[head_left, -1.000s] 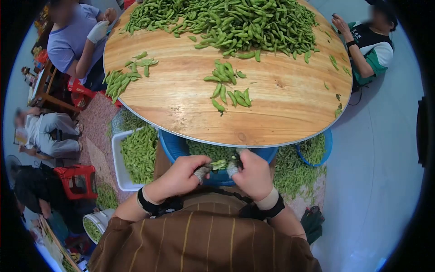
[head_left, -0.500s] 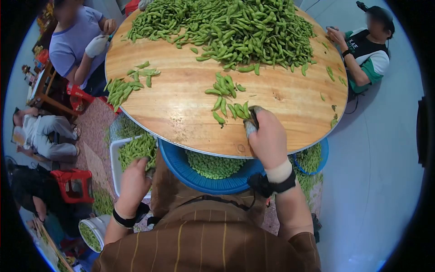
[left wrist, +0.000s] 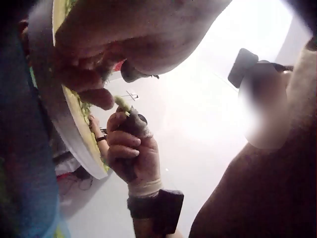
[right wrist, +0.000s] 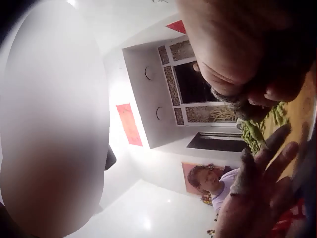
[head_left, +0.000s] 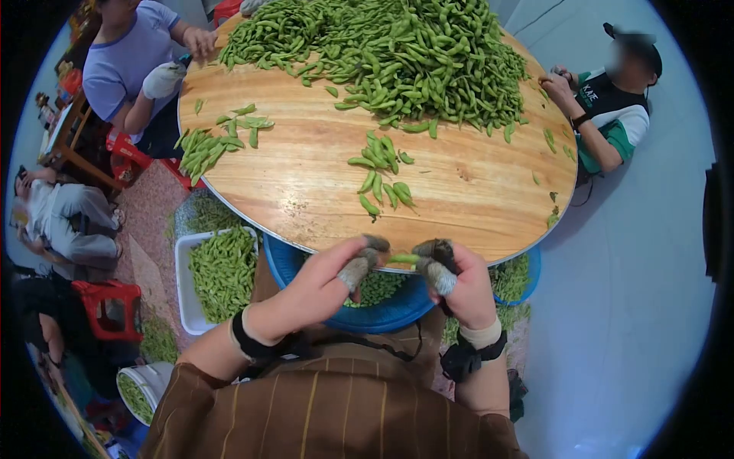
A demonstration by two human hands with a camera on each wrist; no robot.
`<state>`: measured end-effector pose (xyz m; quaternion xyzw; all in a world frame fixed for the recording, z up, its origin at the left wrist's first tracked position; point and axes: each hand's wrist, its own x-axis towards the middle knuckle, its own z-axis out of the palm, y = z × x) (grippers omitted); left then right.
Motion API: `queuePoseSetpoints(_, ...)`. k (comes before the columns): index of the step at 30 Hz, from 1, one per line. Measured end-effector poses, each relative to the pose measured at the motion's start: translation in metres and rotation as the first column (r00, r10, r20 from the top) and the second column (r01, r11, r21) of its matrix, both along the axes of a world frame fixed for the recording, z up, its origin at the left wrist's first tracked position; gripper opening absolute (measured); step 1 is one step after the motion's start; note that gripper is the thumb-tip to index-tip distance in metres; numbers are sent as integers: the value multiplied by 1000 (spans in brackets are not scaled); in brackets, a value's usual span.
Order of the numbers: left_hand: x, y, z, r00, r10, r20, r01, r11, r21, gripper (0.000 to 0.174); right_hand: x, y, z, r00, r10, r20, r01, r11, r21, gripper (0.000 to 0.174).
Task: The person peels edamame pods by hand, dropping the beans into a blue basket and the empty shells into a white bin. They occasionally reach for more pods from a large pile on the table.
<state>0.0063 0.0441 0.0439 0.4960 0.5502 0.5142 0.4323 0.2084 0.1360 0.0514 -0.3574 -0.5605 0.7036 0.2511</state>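
Note:
Over the table's near edge, my right hand [head_left: 463, 288] pinches a green pod [head_left: 404, 258] between covered fingertips, its free end pointing left. In the left wrist view, that pod [left wrist: 122, 103] sticks up from the right hand [left wrist: 136, 146]. My left hand [head_left: 325, 277] is just left of the pod, grey covers on its thumb and finger; the right wrist view shows the left hand [right wrist: 257, 186] with fingers spread. Several loose pods [head_left: 378, 157] lie on the round wooden table [head_left: 283, 176], in front of a large pod heap [head_left: 428, 61].
Below the table edge is a blue basket [head_left: 405, 312] of shelled beans. A white tub [head_left: 183, 283] of pods stands left, near a red stool [head_left: 115, 294] and a white bucket [head_left: 153, 375]. People sit at the table's left and right sides.
My left hand has come up from the white tub to the table edge. The right hand has drawn back from the loose pods with one pod in its fingers.

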Motion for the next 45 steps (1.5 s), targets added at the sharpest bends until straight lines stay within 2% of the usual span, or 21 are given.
queuePoseSetpoints(2,1,9,2,834,-174,523,403,840,-363,24,2,-4,-2,1000,30,-8,-29,1000,7,20)
queuePoseSetpoints(6,-1,3,-11,570,-57,820,490,825,-283,26,1,-8,-18,997,-5,-77,0,998,-61,25)
queuePoseSetpoints(10,3,3,-18,843,14,538,234,891,-390,16,-9,-20,-13,999,24,35,-23,999,-35,30)
queuePoseSetpoints(11,4,3,-27,996,-86,-15,85,993,-79,14,-11,-23,-11,999,36,3,-36,996,-84,27)
queuePoseSetpoints(12,5,2,-30,829,43,-558,134,953,273,17,-12,-25,-10,999,46,-30,-49,990,-131,25)
queuePoseSetpoints(13,8,-4,-22,756,-9,-654,124,984,130,27,-12,-23,-14,998,45,-32,-49,990,-133,25)
queuePoseSetpoints(16,13,-7,-18,671,-12,-741,187,970,154,18,-10,-17,-24,991,-52,-124,8,945,-328,16)
queuePoseSetpoints(17,14,-7,-16,670,-16,-742,191,970,151,18,-8,-15,-23,982,-22,-186,-49,928,-370,13)
queuePoseSetpoints(18,16,-7,-15,906,-171,-388,195,981,22,15,-6,-14,-23,969,5,-248,-109,907,-407,10)
queuePoseSetpoints(19,16,-7,-15,968,-245,54,249,964,-96,13,-5,-14,-24,969,2,-249,-107,906,-410,10)
queuePoseSetpoints(20,13,-7,-17,968,-246,54,250,963,-99,13,-5,-14,-25,971,51,-232,-137,918,-371,12)
queuePoseSetpoints(22,5,-7,-22,642,-115,758,489,823,-289,17,-5,-16,-25,972,99,-215,-168,928,-332,14)
queuePoseSetpoints(26,10,-7,-24,820,-61,569,302,890,-341,19,-6,-23,-18,991,90,-94,-108,974,-199,19)
queuePoseSetpoints(28,11,-7,-26,975,-133,175,163,971,-173,20,-4,-26,-18,992,123,-9,-123,983,-135,22)
queuePoseSetpoints(30,13,-6,-22,990,-137,31,141,978,-156,23,-3,-27,-18,988,148,39,-150,988,49,25)
queuePoseSetpoints(37,17,-6,-30,910,-85,-405,130,988,83,27,0,-26,-21,981,194,30,-194,981,6,26)
queuePoseSetpoints(39,16,-9,-28,841,-67,-536,145,984,105,24,-1,-26,-21,976,168,-139,-206,921,-329,28)
queuePoseSetpoints(40,15,-9,-28,755,-42,-654,163,979,125,21,-2,-26,-22,977,164,-139,-201,922,-330,28)
queuePoseSetpoints(43,12,-10,-37,724,1,-689,233,941,246,9,1,-27,-33,967,94,-237,-212,815,-539,30)
queuePoseSetpoints(44,8,-12,-34,725,-5,-689,239,940,244,9,5,-27,-40,920,43,-389,-310,687,-657,30)
queuePoseSetpoints(45,3,-14,-28,976,-214,34,216,969,-115,7,7,-27,-42,854,-37,-519,-421,538,-731,30)
